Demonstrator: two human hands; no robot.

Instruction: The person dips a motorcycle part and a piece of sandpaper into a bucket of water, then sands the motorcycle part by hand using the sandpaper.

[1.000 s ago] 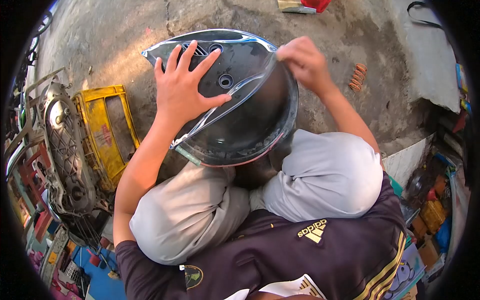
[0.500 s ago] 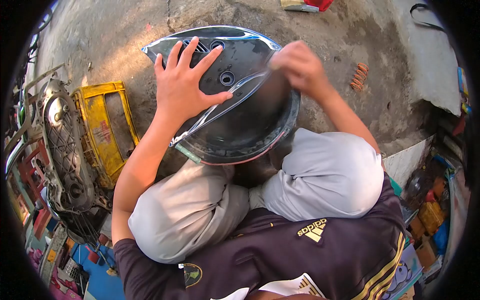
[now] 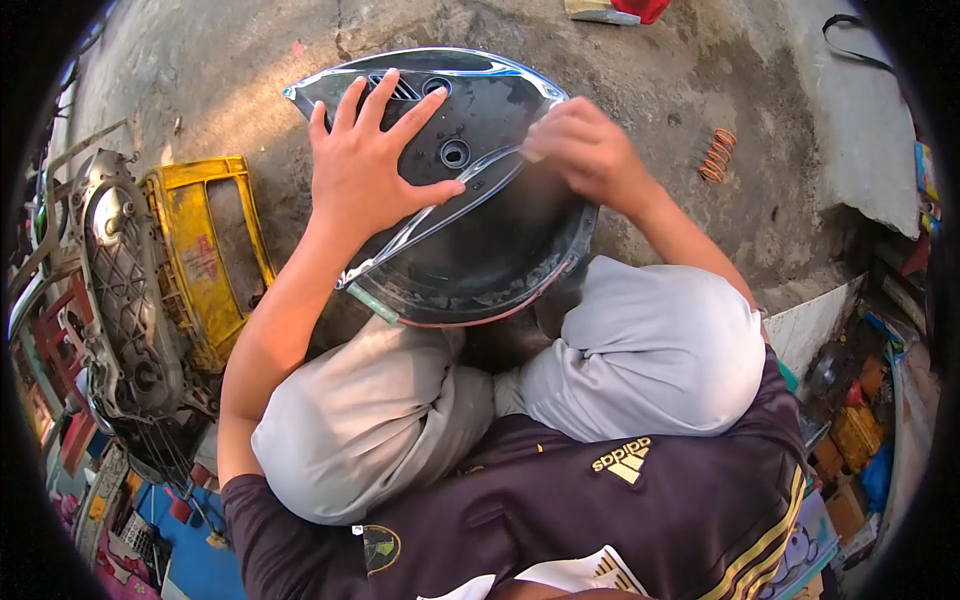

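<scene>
A dark, leaf-shaped plastic panel (image 3: 480,115) with shiny, chrome-like edges, slots and round holes lies across a round black tub (image 3: 480,270). Spread wide, my left hand (image 3: 365,170) rests on the panel's left part, its thumb over the near edge. My right hand (image 3: 585,155) is closed at the panel's right end, fingertips pressed near the shiny edge and slightly blurred. Whatever the right fingers may pinch is hidden. Both my knees flank the tub's near side.
An orange coil spring (image 3: 717,155) lies on the concrete floor to the right. On the left stand a yellow plastic crate (image 3: 205,255) and a greasy metal engine casing (image 3: 125,290). Assorted clutter (image 3: 850,430) fills the lower right, beside a pale board (image 3: 815,320).
My right hand has shifted slightly left and down along the panel's right end. The left hand stays spread in the same place on the panel.
</scene>
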